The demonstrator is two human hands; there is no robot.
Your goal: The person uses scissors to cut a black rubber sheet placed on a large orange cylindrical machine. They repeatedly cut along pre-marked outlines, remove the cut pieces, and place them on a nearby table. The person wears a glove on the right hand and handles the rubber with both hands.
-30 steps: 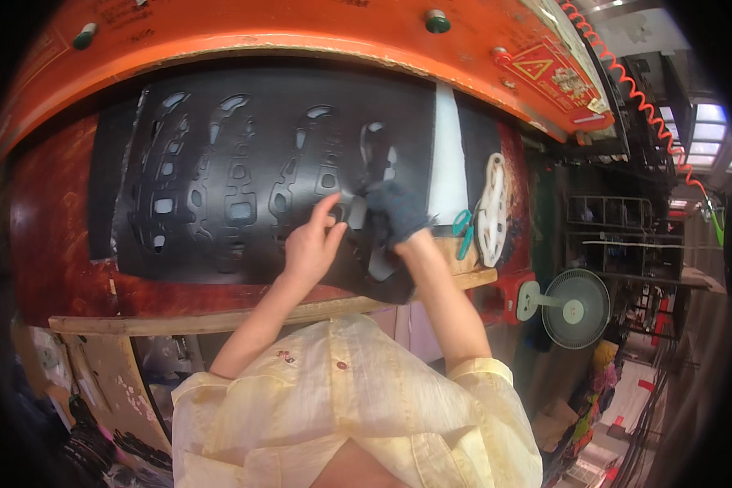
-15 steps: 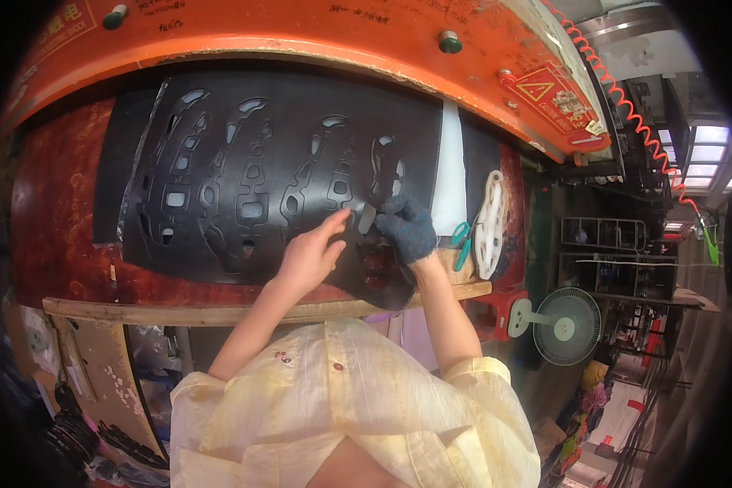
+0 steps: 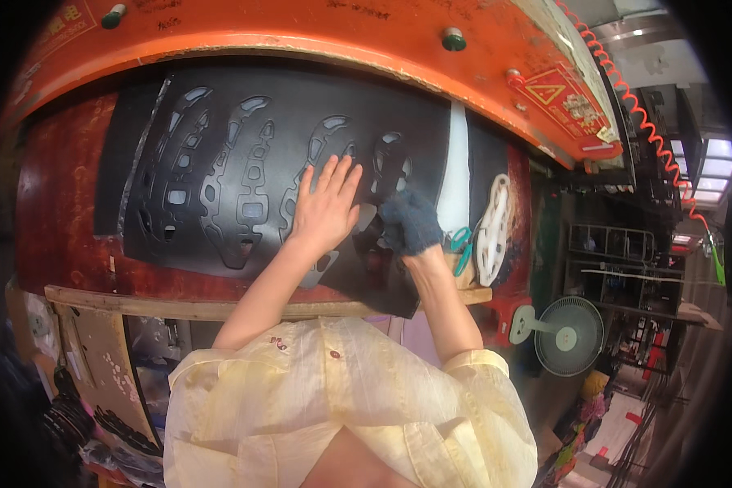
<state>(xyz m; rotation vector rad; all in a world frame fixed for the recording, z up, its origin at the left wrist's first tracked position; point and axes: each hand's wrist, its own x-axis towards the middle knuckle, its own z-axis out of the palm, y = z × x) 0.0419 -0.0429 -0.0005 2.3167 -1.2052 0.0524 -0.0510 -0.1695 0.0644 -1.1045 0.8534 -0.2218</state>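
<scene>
A large black sheet [image 3: 281, 85] lies on the red-brown table, with several long cut-out shapes and openings across it. My bare left hand [image 3: 327, 203] rests flat on its middle, fingers stretched out, over one of the cut shapes. To its right, my right hand [image 3: 409, 224] wears a dark blue-grey glove. Its fingers are curled onto the sheet beside a cut shape [image 3: 393, 154]; the fingertips are partly hidden. A small grey patch shows between the hands; I cannot tell what it is. Below the glove, a corner of the sheet hangs toward the table's front edge.
Teal-handled scissors [image 3: 461, 244] and a white perforated sole-shaped piece [image 3: 493, 232] lie right of my glove. An orange machine beam [image 3: 317, 37] spans the far side. A wooden rail [image 3: 171, 307] borders the near edge. A fan [image 3: 569, 336] stands at the right.
My left hand has moved up and flattened onto the sheet, its fingers now stretched out. My gloved right hand has turned slightly and stays near the same spot.
</scene>
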